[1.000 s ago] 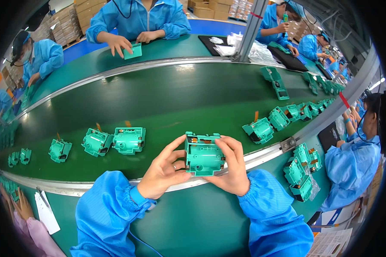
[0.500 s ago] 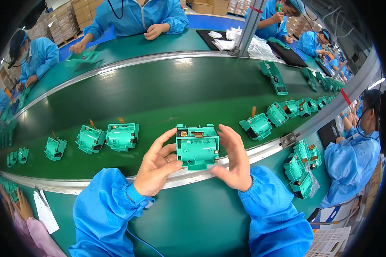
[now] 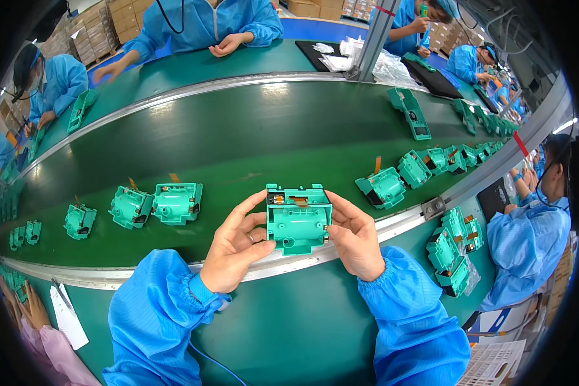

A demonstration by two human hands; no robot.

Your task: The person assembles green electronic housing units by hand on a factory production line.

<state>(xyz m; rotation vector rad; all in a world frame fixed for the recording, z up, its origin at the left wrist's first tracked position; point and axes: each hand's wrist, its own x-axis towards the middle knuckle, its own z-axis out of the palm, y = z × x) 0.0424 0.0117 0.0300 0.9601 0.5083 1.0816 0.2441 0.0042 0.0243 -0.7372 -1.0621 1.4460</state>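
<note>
Dark green, the belt (image 3: 238, 135) runs between a near bench (image 3: 283, 341) and a far bench (image 3: 257, 61), with a metal rail (image 3: 402, 226) along its near edge. Above that rail the left hand (image 3: 235, 251) and right hand (image 3: 357, 241) hold a green housing (image 3: 298, 225) between them, its hollow side in view. Both hands are half open: the left thumb is at the lower left corner, the right thumb at the right side, and the other fingers reach behind, where how firmly they grip cannot be told. An orange strip (image 3: 299, 201) lies across the upper slot; a fingertip catching it could crease it or pull it loose. With support mainly at the sides, uneven pressure could tip the housing onto the rail. A blue cord (image 3: 216, 364) beside the left sleeve might snag if that arm swung wide. Further out, other housings (image 3: 177, 203) sit on the belt at either side, where a careless reach could knock them. Beyond, a co-worker's hand (image 3: 112, 69) is blurred near a green shell (image 3: 82, 110).
</note>
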